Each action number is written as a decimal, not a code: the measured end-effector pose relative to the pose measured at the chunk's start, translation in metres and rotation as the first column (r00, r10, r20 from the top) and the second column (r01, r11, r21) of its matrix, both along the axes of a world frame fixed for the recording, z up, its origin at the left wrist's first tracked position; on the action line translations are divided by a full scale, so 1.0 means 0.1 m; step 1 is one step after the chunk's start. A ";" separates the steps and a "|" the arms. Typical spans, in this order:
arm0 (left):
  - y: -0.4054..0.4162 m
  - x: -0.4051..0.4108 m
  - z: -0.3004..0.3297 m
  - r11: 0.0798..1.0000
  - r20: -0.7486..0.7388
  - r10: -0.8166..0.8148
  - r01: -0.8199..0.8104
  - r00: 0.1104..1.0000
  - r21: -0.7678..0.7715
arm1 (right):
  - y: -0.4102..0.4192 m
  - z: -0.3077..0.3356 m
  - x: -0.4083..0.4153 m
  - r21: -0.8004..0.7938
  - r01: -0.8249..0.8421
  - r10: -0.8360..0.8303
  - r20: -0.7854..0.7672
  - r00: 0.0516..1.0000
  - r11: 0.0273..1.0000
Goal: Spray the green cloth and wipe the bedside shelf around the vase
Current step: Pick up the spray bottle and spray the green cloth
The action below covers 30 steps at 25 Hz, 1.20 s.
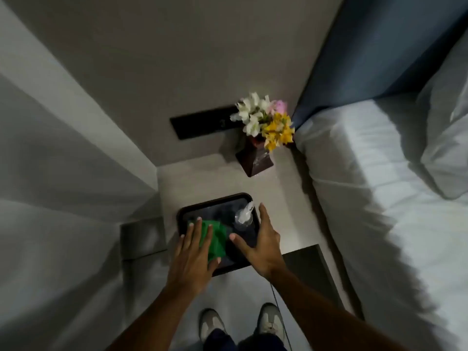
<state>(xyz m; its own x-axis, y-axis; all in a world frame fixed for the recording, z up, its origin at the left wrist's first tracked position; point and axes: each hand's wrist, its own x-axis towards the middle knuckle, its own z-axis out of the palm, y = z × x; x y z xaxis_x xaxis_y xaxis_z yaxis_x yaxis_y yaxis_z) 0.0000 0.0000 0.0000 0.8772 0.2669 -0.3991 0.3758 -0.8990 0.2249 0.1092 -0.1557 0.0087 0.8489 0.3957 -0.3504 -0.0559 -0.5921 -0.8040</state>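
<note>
A folded green cloth [218, 239] lies in a black tray [215, 200] on the pale bedside shelf [202, 178]. My left hand [193, 254] lies flat over the cloth with fingers spread, covering its left part. A clear spray bottle [243, 217] with a white nozzle stands in the tray's right side. My right hand [262, 243] hovers open just right of the bottle, thumb and fingers apart, not touching it. At the shelf's back right stands a dark square vase [254, 160] holding white, pink and yellow flowers [266, 121].
A bed with white sheets [367, 198] and a pillow [445, 148] borders the shelf on the right, with a blue headboard [379, 51] behind. A black wall panel [202, 125] sits behind the vase. A wall closes the left side. My shoes [269, 319] stand on the floor below.
</note>
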 end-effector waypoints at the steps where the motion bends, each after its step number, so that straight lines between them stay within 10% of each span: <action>1: 0.02 0.05 -0.18 0.999 0.010 -0.025 0.025 1.000 0.031 | 0.07 -0.14 0.04 0.051 0.028 -0.029 0.021 0.999 0.998; 12: 0.10 0.20 -0.57 1.000 -0.178 -0.010 0.007 0.984 -0.017 | 0.44 -0.49 0.34 0.415 0.235 -0.257 -0.002 0.966 0.879; 16: 0.18 0.38 -0.41 0.996 -0.289 -0.048 0.023 0.956 -0.087 | 0.40 -0.40 0.61 0.483 0.512 -0.403 -0.317 0.858 0.710; 20: 0.32 0.79 -0.13 0.984 -0.455 -0.174 0.138 0.873 -0.111 | 0.45 -0.39 0.91 0.448 0.815 -0.251 -0.796 0.551 0.368; 30: 0.74 1.84 0.48 0.925 -0.155 -0.367 0.377 0.917 0.046 | 0.38 -0.55 1.04 0.428 0.831 -0.205 -0.832 0.516 0.355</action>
<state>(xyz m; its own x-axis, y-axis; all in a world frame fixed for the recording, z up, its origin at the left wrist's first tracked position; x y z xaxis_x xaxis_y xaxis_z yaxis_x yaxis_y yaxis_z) 0.1836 0.0739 0.0484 0.8550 -0.0345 -0.5175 0.0338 -0.9920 0.1220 0.2132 -0.1179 -0.0462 0.6941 0.2864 -0.6604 -0.6878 0.5345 -0.4911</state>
